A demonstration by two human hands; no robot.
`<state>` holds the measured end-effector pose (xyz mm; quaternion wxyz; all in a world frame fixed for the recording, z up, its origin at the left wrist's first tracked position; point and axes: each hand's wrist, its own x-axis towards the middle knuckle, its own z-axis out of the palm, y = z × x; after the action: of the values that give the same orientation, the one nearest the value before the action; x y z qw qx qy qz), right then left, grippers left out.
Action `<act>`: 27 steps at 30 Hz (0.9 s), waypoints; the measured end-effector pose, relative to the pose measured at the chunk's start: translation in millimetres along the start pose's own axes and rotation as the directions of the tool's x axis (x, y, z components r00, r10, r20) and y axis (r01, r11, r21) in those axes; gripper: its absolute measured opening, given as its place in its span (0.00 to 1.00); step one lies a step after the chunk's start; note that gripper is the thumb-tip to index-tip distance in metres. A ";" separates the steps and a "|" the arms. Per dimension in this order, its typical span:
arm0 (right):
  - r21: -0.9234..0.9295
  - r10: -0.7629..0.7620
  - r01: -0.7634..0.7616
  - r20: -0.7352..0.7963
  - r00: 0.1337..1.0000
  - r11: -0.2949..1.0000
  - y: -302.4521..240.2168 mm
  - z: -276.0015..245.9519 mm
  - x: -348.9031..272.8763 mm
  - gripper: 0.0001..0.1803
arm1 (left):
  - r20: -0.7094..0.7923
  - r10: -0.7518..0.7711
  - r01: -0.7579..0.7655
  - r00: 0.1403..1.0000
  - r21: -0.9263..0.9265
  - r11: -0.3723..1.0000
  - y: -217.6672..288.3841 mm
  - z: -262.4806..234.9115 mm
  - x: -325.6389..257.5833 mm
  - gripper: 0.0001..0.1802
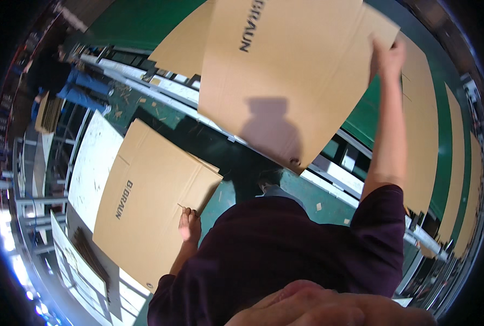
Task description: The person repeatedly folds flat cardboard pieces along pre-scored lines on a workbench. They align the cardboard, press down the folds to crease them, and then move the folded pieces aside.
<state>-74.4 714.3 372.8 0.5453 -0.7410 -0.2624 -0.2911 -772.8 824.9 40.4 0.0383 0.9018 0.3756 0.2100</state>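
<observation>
Holds up a large brown cardboard sheet (pixel 307 62) in the right hand (pixel 387 54), with fingers narrowed around its right edge near the upper corner. Reaches well forward with that arm. Has the sheet slanted in front of a white metal rail (pixel 174 89); cannot tell whether its lowest corner touches there. Casts a dark rounded shadow (pixel 272 130) onto its lower part.

Rests the left hand (pixel 189 225) on the right edge of a cardboard stack (pixel 144 201), with fingers curled beside a cut slot; cannot tell whether pinching the board or merely touching. Has this stack low on the left, well apart from the right hand, overlapping a white desk (pixel 96 155).

Faces a green conveyor (pixel 444 136) past the rail, with another sheet (pixel 179 49) on it, partly hidden behind the raised one, and further flat cardboard (pixel 420 108) along the right side. Stands on a green floor (pixel 220 206) strewn with small scraps, in a dark shirt (pixel 285 239). Shares the area with a co-worker (pixel 52 76) in blue trousers at the far left, close to a cardboard bundle (pixel 49 111).
</observation>
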 end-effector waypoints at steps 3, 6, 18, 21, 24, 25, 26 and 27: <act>-0.144 0.531 -0.515 0.332 0.780 0.845 97.2 87.0 -132.6 0.34 | 0.084 -0.084 0.081 0.993 0.036 0.996 8.1 -11.9 3.7 0.16; 0.360 0.719 -0.802 0.365 0.591 0.477 146.9 140.1 -288.4 0.34 | 0.133 -0.137 0.135 0.982 0.024 0.990 11.4 -16.5 7.8 0.15; -0.046 0.082 -0.996 0.995 -0.053 -0.080 17.6 288.2 -292.6 0.16 | 0.066 -0.285 0.281 0.956 0.055 0.958 36.2 -28.0 13.7 0.10; 0.002 0.145 -1.000 0.989 -0.002 -0.028 -77.5 264.1 -343.9 0.20 | 0.084 -0.291 0.287 0.953 0.053 0.956 33.9 -30.3 9.5 0.11; -0.065 -0.015 -0.995 0.998 -0.066 0.075 -160.7 204.7 -412.1 0.21 | 0.041 -0.281 0.281 0.959 -0.004 0.960 25.9 -29.0 6.3 0.13; -0.063 0.029 -0.998 0.998 -0.062 0.022 -193.6 170.2 -437.0 0.19 | 0.097 -0.339 0.345 0.936 -0.051 0.937 23.9 -27.0 1.3 0.14; -0.132 -0.097 -0.964 0.983 -0.158 0.231 -194.6 147.4 -467.5 0.17 | 0.150 -0.393 0.408 0.907 -0.094 0.908 22.3 -25.9 -4.9 0.14; -0.239 -0.277 -0.970 0.930 -0.242 0.045 -211.2 121.6 -489.4 0.15 | 0.110 -0.381 0.383 0.918 0.006 0.924 20.9 -21.2 -10.1 0.15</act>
<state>-545.0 852.8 131.4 0.5418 -0.3040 -0.2263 0.7502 -774.0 801.1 60.9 0.1059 0.8211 0.5399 0.1517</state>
